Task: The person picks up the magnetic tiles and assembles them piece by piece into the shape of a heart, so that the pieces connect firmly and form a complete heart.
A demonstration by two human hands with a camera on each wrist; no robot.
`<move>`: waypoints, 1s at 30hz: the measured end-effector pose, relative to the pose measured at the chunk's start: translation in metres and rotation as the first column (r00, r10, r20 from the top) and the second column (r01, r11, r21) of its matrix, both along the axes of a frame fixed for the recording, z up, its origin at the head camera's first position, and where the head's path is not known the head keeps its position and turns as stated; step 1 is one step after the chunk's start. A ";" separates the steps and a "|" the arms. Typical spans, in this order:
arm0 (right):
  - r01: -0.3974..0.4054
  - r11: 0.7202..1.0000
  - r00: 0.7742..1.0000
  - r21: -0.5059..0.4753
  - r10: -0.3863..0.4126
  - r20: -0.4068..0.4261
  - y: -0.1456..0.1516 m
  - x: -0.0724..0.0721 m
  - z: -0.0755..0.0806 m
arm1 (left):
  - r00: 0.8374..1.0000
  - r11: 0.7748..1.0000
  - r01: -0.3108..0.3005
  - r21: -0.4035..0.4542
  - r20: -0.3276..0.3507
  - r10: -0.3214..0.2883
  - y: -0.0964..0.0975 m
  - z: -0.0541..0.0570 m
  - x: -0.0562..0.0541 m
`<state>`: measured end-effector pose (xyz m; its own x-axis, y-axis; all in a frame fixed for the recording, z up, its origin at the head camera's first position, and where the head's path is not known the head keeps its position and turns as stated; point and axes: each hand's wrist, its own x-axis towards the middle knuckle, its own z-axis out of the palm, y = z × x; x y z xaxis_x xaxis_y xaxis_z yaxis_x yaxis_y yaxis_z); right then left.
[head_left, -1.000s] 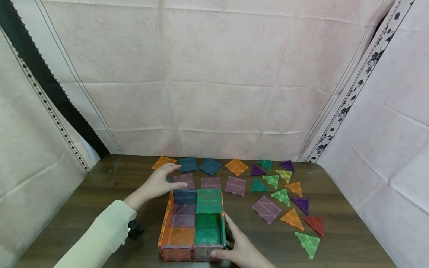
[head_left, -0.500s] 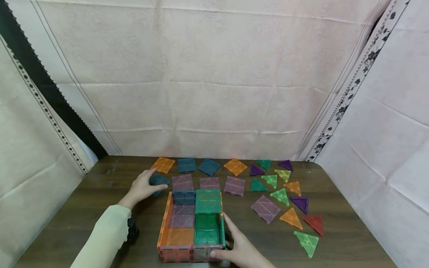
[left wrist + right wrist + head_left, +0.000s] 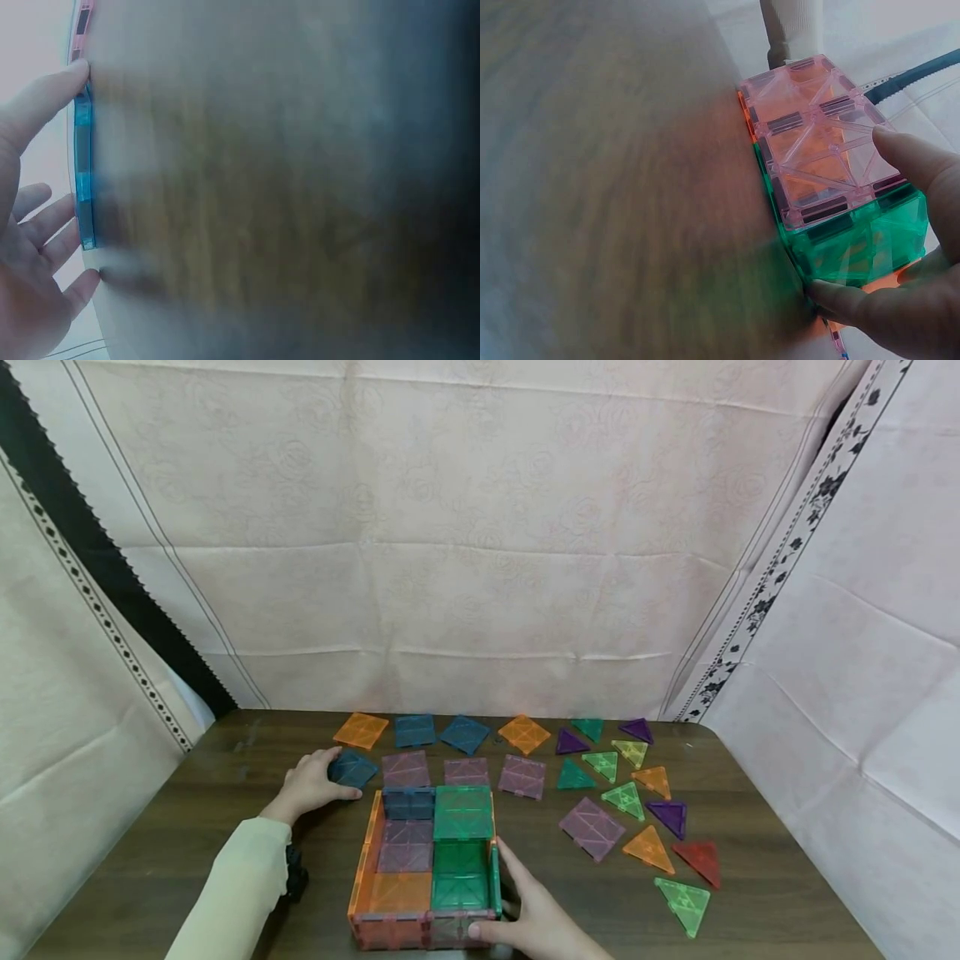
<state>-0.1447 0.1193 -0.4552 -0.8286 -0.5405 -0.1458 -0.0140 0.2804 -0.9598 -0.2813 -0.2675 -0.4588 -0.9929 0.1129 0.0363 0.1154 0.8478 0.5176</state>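
A box built of see-through magnetic tiles (image 3: 400, 893) stands at the front of the table, orange, pink, blue and green, with a green tile over its back right part. My right hand (image 3: 536, 910) grips its near right corner, thumb on the pink front wall (image 3: 825, 139) and fingers along the green side (image 3: 866, 240). Left of the box, my left hand (image 3: 309, 785) holds a blue square magnetic tile (image 3: 352, 768) that lies on the table. In the left wrist view the thumb is at one end of the blue tile (image 3: 84, 150), with fingers along its side.
Behind the box lie pink square tiles (image 3: 406, 769), then blue (image 3: 415, 731) and orange squares (image 3: 361, 730) near the table's back edge. Several triangle tiles (image 3: 648, 849) and a pink square (image 3: 592, 829) are scattered to the right. White cloth (image 3: 465, 543) hangs around the table.
My left hand has moved left and down from above the box's back edge to the blue square tile, and now has its fingers around it. My right hand stays on the box.
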 end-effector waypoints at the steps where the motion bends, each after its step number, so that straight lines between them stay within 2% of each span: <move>1: -0.001 1.000 1.000 -0.004 0.001 0.002 0.000 0.000 0.000 | 1.000 1.000 0.002 0.012 0.002 -0.002 0.000 0.000 0.000; 6: 0.001 1.000 1.000 0.006 -0.001 0.004 0.000 -0.001 0.000 | 1.000 0.997 0.004 0.072 -0.003 -0.004 -0.002 0.001 0.001; 9: 0.003 1.000 1.000 0.012 -0.003 0.007 0.000 -0.001 0.001 | 0.999 0.995 0.000 0.103 -0.034 0.004 -0.001 0.008 0.004; 12: 0.003 1.000 1.000 0.017 -0.003 0.011 0.001 -0.001 0.001 | 0.998 0.991 0.025 0.128 -0.066 -0.016 0.005 0.022 0.011; 18: 0.006 1.000 1.000 0.017 -0.006 0.005 0.002 -0.001 -0.001 | 0.983 0.979 0.140 0.149 -0.138 -0.119 0.031 0.058 0.032; 21: 0.002 1.000 1.000 0.013 -0.002 -0.005 0.002 0.000 0.000 | 0.968 0.965 0.214 0.155 -0.165 -0.188 0.049 0.074 0.045; 24: 0.000 1.000 1.000 0.005 0.000 -0.002 0.002 0.000 0.000 | 0.947 0.939 0.303 0.162 -0.164 -0.277 0.069 0.087 0.060; 27: 0.000 1.000 1.000 -0.005 0.000 -0.002 0.001 0.000 -0.002 | 0.910 0.901 0.404 0.156 -0.169 -0.379 0.088 0.094 0.074; 30: -0.003 1.000 1.000 -0.021 0.003 0.001 0.001 0.000 -0.002 | 0.868 0.858 0.491 0.148 -0.165 -0.468 0.104 0.097 0.085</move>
